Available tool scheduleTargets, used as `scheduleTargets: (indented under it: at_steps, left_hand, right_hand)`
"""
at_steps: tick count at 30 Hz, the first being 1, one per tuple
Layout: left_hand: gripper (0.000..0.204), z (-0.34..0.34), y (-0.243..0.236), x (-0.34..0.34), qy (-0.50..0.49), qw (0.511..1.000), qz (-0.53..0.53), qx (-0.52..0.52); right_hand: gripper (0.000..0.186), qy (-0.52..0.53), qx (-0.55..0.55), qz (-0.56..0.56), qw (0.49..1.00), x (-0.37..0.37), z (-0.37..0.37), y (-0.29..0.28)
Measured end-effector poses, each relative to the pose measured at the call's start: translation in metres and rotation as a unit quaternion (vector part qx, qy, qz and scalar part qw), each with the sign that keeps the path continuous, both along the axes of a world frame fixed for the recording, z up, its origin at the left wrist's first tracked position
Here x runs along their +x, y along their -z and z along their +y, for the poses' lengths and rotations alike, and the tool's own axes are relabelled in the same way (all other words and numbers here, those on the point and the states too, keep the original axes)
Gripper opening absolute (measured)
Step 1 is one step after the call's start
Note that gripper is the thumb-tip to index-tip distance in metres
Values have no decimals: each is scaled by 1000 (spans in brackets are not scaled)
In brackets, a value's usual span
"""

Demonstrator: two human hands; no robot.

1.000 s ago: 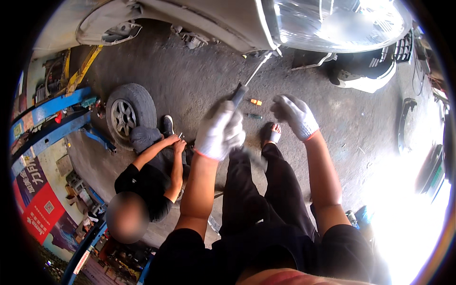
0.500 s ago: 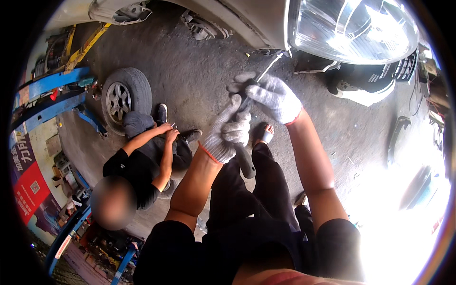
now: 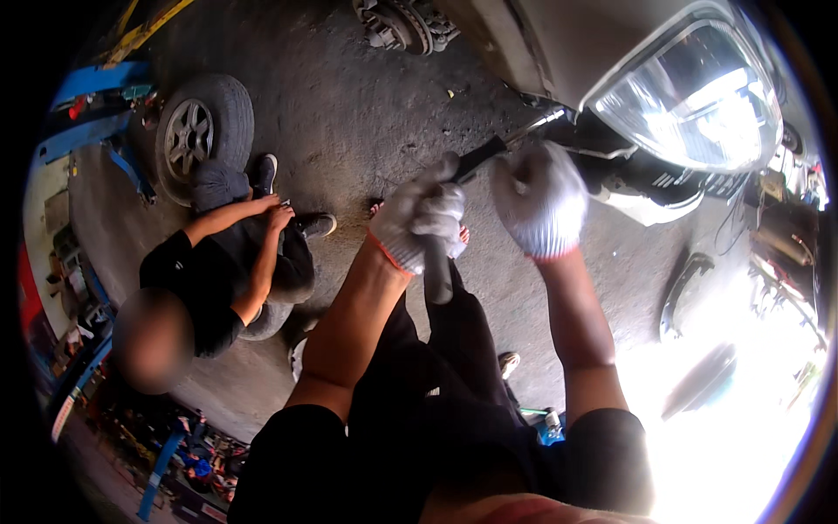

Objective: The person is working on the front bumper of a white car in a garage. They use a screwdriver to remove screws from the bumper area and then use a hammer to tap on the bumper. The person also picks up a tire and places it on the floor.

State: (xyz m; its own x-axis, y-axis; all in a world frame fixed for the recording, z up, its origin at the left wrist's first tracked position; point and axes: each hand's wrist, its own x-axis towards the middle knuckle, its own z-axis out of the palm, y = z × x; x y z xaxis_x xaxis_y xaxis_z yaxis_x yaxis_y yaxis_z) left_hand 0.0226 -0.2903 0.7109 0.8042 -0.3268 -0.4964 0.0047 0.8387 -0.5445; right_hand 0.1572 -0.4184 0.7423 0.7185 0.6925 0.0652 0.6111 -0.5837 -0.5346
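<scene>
Head view: the left hand [image 3: 415,217] is wrapped round a dark-gripped tool [image 3: 480,159], seemingly to steady its metal shaft [image 3: 529,128], angled toward the car bodywork [image 3: 567,44] near the headlight [image 3: 690,92]. The right hand [image 3: 543,203] curls beside the shaft; I can't tell whether it pinches anything. 1 grey handle [image 3: 438,275] juts below the left hand.

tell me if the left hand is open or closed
Closed: the left hand has its gloved fingers curled around the dark-handled tool.
</scene>
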Motion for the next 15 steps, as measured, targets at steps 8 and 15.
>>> scheduleTargets:
  at_steps: [8, 15]
  left_hand:
    - [42, -54, 35, 7, -31, 295, 233, 926]
    - [51, -50, 25, 17, -58, 683, 213, 696]
  right_hand:
    - [17, -401, -227, -124, 879, 15, 66, -12]
    - [26, -420, -290, -177, 842, 23, 62, -7]
